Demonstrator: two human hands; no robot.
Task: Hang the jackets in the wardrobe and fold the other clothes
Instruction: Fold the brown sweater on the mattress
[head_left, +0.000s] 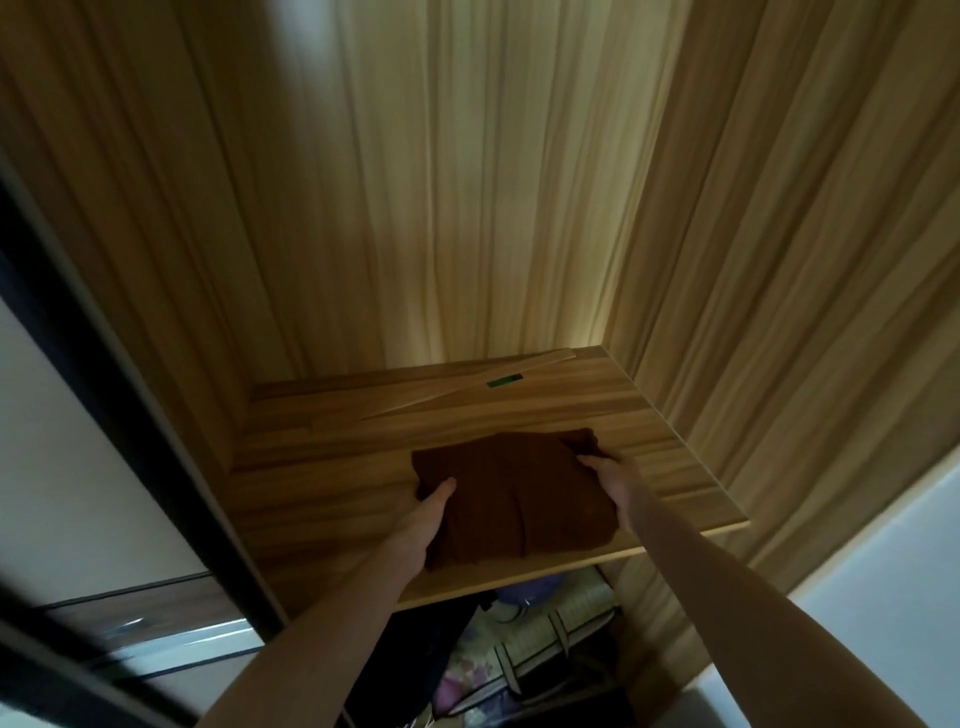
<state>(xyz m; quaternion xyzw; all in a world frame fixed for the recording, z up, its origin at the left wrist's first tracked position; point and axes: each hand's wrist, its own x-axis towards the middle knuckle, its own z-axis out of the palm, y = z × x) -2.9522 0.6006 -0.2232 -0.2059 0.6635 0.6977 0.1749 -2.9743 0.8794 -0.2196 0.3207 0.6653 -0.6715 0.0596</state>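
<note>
A folded dark brown knitted garment (511, 496) lies flat on the light striped-grain wooden wardrobe shelf (322, 499), near the shelf's front edge and roughly midway between its two sides. The person's left hand (423, 514) holds the garment at its left edge, thumb laid on top of the cloth and the fingers hidden beneath or behind it. The right hand (613, 475) grips the garment's far right corner, fingers curled over a bunched fold there. Both bare forearms reach up from below to the shelf.

Behind the garment, toward the back of the shelf, a thin pale wooden strip (467, 387) lies at a slant, with a small green label (503, 382) just beside it. The wardrobe's wooden back panel (457, 182) and side walls rise above the shelf. Left of the shelf stands a dark sliding-door frame (104, 374). Below the shelf's front edge, a floral fabric storage bag with dark trim (540, 654) sits in the lower compartment, beside dark cloth that is too dim to identify.
</note>
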